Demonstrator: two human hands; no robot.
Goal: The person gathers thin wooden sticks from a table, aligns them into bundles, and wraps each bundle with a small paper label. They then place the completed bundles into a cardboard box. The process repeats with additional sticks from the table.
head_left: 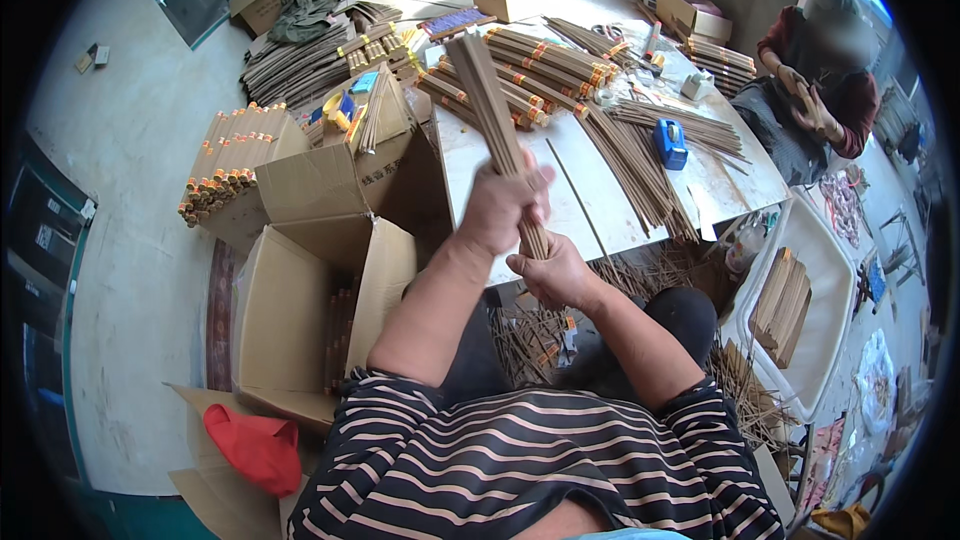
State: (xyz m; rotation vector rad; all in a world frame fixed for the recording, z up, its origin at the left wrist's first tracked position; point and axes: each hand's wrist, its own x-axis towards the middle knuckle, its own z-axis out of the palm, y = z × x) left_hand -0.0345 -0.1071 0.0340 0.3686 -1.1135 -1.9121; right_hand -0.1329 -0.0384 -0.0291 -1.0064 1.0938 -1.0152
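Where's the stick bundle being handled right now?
Head view, near the centre: the brown stick bundle is in both hands, left hand above right hand, by the white table.

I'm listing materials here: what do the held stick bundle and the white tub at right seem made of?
Stick bundle: perhaps wood or pressed powder, matte; dull brown, without shine. White tub: probably plastic, smooth, judging by its rounded rim.

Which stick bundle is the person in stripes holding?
The brown bundle in the left hand and right hand, showing no coloured band; the orange-banded bundles lie on the white table.
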